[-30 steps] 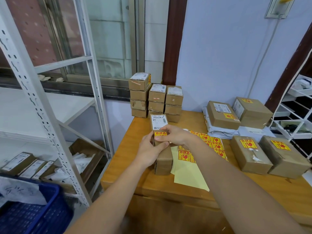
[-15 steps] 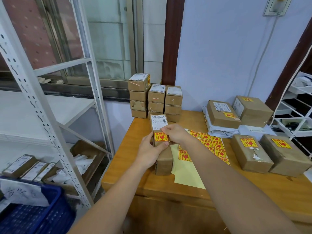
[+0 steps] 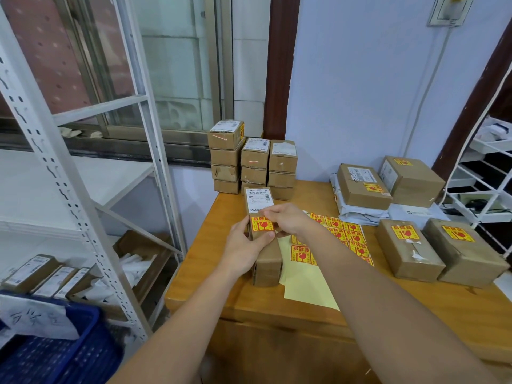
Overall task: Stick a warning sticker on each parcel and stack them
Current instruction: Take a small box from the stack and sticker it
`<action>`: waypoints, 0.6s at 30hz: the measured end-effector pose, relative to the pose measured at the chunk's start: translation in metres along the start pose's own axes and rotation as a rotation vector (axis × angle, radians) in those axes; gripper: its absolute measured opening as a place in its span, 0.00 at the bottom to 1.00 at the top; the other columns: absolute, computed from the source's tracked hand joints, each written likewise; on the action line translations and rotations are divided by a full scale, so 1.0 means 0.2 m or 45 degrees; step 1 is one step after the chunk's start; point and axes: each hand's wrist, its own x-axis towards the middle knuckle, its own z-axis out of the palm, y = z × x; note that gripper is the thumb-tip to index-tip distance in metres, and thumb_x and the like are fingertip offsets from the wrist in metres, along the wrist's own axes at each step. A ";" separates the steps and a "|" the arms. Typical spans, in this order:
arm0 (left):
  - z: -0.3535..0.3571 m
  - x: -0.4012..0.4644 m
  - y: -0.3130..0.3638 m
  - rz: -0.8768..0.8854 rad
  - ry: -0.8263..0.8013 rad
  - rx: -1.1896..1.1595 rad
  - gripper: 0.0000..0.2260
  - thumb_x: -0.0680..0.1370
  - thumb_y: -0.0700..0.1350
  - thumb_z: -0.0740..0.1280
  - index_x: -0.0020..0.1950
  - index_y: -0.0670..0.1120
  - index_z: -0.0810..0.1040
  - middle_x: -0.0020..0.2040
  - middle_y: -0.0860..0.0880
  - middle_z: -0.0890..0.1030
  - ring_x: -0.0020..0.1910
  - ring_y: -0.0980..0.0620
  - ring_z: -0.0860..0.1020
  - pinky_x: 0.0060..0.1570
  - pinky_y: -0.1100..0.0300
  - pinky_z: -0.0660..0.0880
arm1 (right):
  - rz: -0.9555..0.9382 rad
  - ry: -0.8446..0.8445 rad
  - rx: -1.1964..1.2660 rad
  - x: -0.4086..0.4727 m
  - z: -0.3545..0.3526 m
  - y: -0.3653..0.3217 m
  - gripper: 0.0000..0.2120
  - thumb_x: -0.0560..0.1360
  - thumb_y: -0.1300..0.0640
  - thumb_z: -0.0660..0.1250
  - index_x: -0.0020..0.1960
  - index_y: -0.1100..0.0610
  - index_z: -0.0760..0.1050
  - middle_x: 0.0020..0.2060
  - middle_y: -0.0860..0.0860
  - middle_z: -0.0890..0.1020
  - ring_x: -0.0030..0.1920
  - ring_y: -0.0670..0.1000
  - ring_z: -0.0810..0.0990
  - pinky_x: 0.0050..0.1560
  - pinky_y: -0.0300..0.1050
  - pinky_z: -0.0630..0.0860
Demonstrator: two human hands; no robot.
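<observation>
A narrow brown parcel [image 3: 267, 261] with a white shipping label stands on the wooden table [image 3: 304, 306]. A yellow and red warning sticker [image 3: 262, 225] sits on its top face below the label. My left hand [image 3: 245, 246] grips the parcel's left side, thumb across the top near the sticker. My right hand [image 3: 286, 219] rests its fingertips on the sticker's upper right edge. Beside the parcel lies the yellow sticker sheet [image 3: 340, 234], partly under my right forearm.
Three stacks of small parcels [image 3: 253, 164] stand at the table's back left. Larger stickered boxes [image 3: 443, 248] lie on the right, two more boxes [image 3: 388, 187] behind on grey mailers. A white metal shelf [image 3: 69, 189] and a blue crate [image 3: 55, 350] are on the left.
My right hand slid off the sticker toward the label, and the whole sticker now shows on the parcel. My left hand kept its grip.
</observation>
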 end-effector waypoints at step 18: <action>-0.01 0.03 -0.04 -0.061 -0.057 -0.017 0.39 0.72 0.61 0.77 0.80 0.55 0.67 0.72 0.54 0.72 0.67 0.52 0.73 0.59 0.58 0.77 | 0.088 -0.387 0.269 -0.07 -0.11 0.08 0.36 0.75 0.54 0.76 0.78 0.43 0.64 0.73 0.45 0.72 0.72 0.49 0.70 0.63 0.50 0.76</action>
